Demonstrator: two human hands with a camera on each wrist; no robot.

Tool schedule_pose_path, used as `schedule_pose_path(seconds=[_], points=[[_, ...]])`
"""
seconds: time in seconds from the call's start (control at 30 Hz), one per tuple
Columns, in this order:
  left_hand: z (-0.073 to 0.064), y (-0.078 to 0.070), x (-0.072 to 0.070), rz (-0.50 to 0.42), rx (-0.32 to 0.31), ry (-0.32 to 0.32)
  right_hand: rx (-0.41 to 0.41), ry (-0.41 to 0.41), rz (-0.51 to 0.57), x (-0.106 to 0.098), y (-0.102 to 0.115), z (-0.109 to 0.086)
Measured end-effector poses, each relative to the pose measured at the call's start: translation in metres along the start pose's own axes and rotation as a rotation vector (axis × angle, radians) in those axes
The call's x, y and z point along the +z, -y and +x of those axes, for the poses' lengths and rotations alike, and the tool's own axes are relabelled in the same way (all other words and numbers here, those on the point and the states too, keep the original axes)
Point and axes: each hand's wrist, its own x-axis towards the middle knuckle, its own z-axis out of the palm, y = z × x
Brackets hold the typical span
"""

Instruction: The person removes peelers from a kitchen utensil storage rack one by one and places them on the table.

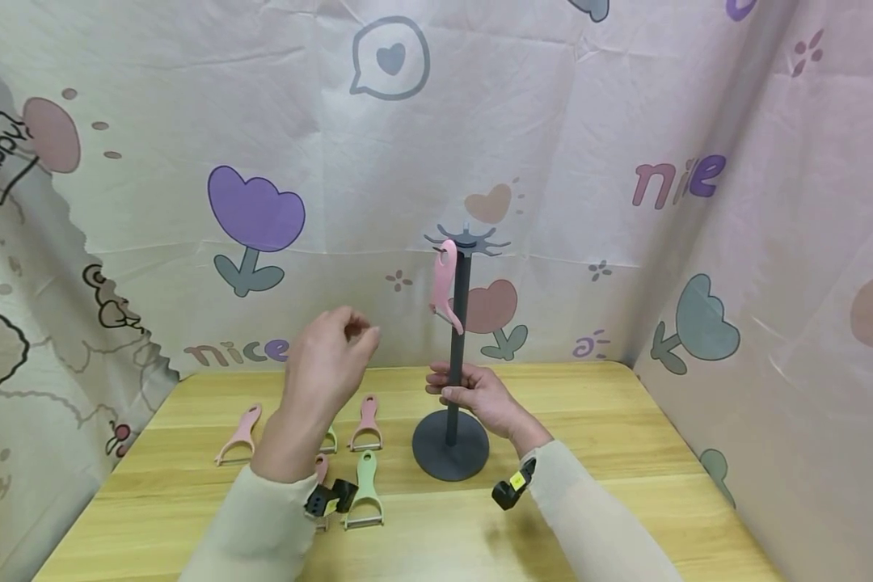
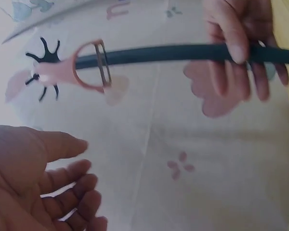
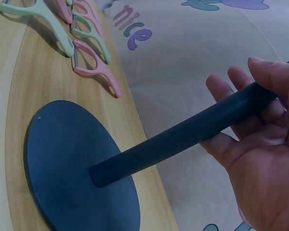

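A dark hook stand stands upright on its round base, with a ring of curved hooks at the top. One pink peeler hangs by its handle hole from a hook on the left side, blade end down. My right hand holds the pole low down, thumb in front and fingers behind it. Left of the pole, my left hand is raised over the table with nothing in it; the left wrist view shows its fingers loosely bent, apart from the hanging peeler.
Several peelers lie on the wooden table left of the base: a pink peeler far left, another pink peeler at the back, a green peeler in front. Others are partly hidden by my left arm. A patterned cloth hangs behind the table.
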Motion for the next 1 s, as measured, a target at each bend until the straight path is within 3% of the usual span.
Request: schedule_pose_path(seconds=[0.17, 0.37, 0.63, 1.0], points=[[0.007, -0.022, 0.003, -0.147, 0.034, -0.009, 0.007, -0.007, -0.009, 0.001, 0.0, -0.001], [0.011, -0.036, 0.011, -0.304, 0.134, -0.052, 0.011, -0.013, -0.01, 0.001, 0.001, -0.001], [0.017, -0.049, 0.023, -0.373, 0.226, -0.075, 0.013, -0.018, 0.006, 0.002, 0.001, -0.001], [0.025, -0.057, 0.038, -0.422, 0.222, -0.068, 0.031, -0.026, 0.014, 0.001, 0.001, -0.001]])
